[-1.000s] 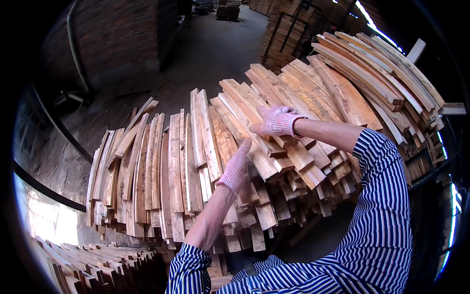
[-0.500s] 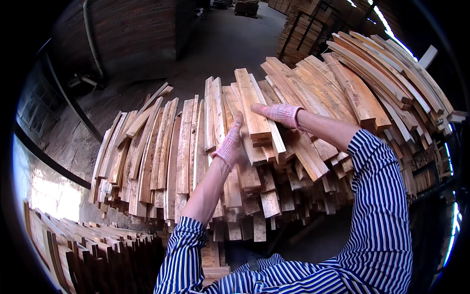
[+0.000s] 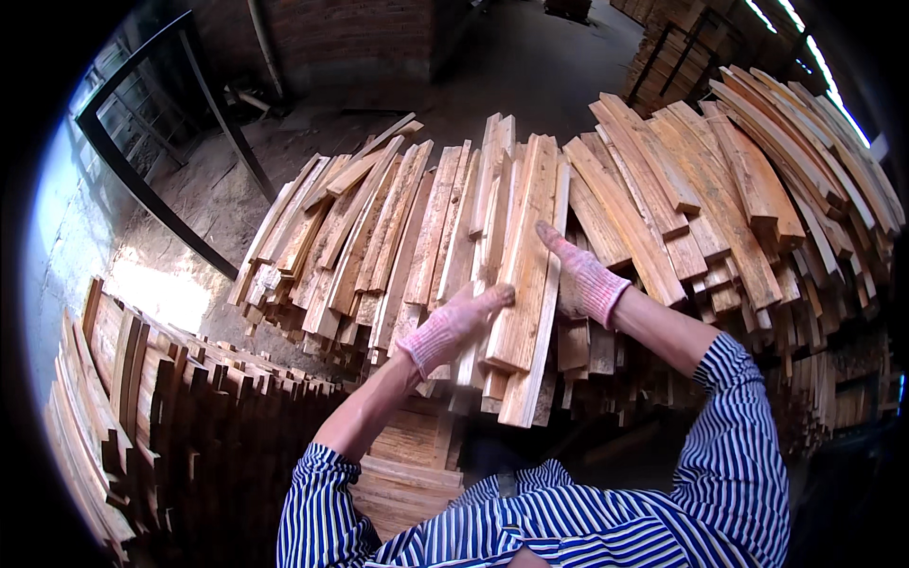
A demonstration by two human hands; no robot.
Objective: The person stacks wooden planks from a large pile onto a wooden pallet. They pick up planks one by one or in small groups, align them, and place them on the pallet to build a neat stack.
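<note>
A small bundle of sawn wooden planks (image 3: 526, 256) lies between my two hands, pointing toward me. My left hand (image 3: 454, 327), in a pinkish-white knit glove, grips its left side near the near end, thumb over the top plank. On the other side my right hand (image 3: 582, 275), gloved alike, clasps the bundle a little farther up, its thumb along the edge. Most of the fingers of both hands are hidden beside or below the wood. The bundle's near end sticks out past the wide pile of planks (image 3: 440, 227) around it.
More planks (image 3: 653, 199) lie heaped on the right. At the lower left stands another stack of wood (image 3: 208, 398), its ends uneven. A dark metal frame (image 3: 151, 199) rises at the left. Far back are a brick wall (image 3: 341, 47) and bare floor (image 3: 559, 66).
Both hands have come nearer to my body, drawing the bundle of planks toward me past the pile's edge. The view has swung left, so the pile appears farther right.
</note>
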